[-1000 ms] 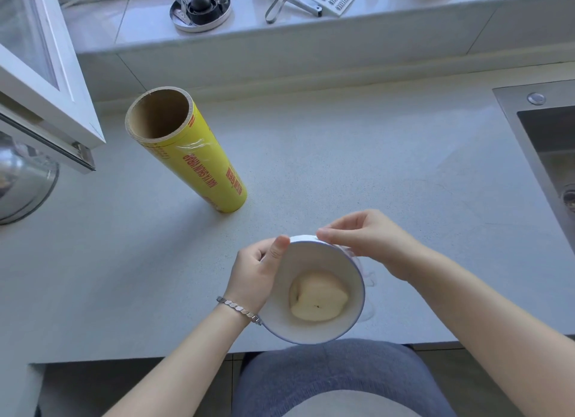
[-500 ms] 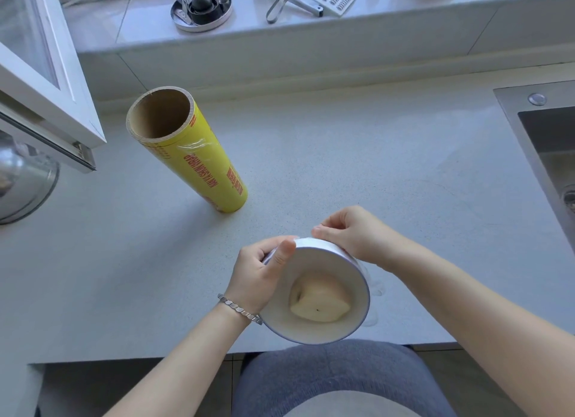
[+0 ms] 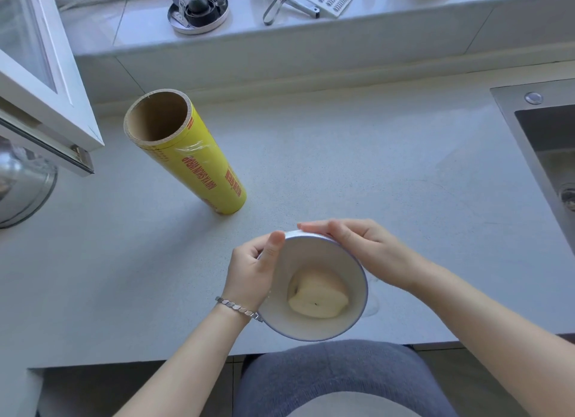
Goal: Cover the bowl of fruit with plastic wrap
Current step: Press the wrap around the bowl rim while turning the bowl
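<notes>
Right hand (image 3: 357, 248) slid along bowl (image 3: 314, 326) rim — both hands clasp it, wrap barely visible.

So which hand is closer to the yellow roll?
The left hand. It holds the left side of the bowl, just below and right of the roll. The right hand rests on the bowl's far rim, farther to the right.
</notes>
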